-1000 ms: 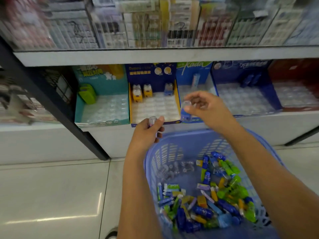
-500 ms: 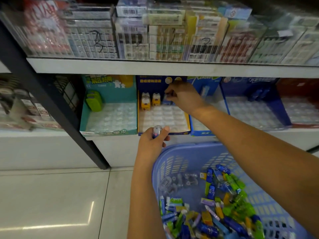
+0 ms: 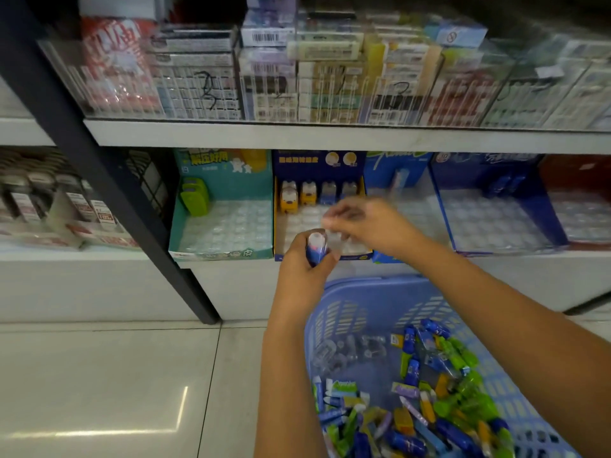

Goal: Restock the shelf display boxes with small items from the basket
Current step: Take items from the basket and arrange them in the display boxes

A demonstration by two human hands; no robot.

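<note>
Shelving fills the upper half of the head view, and a person's two bare arms reach into it from the lower edge. The left hand (image 3: 305, 264) has its fingers curled round a small blue item (image 3: 316, 249) with a pale pink top, holding it upright just in front of the lower shelf's edge. The right hand (image 3: 370, 224) hovers just above and to the right of it, over the yellow-edged display box (image 3: 277, 223). Its fingers (image 3: 334, 214) bend towards the left hand, but they are smeared with motion and I cannot tell whether they pinch anything.

In that box's back row stand two yellow pieces (image 3: 288, 201) and two grey-blue pieces (image 3: 337, 192), with bare clear tray pockets in front of them. To its left sits a teal display box (image 3: 228, 185) with a green item (image 3: 195, 198) in its back left corner. To its right are a light blue box (image 3: 395, 170), a dark blue box (image 3: 479, 170) and a red box (image 3: 575, 175).

Below the hands, on the right, a blue plastic basket (image 3: 373, 284) holds a heap of small items (image 3: 429, 411) in blue, green and yellow. Stacked packs (image 3: 297, 77) line the upper shelf behind a clear front. A black post (image 3: 109, 180) slants down to the tiled floor (image 3: 99, 375).
</note>
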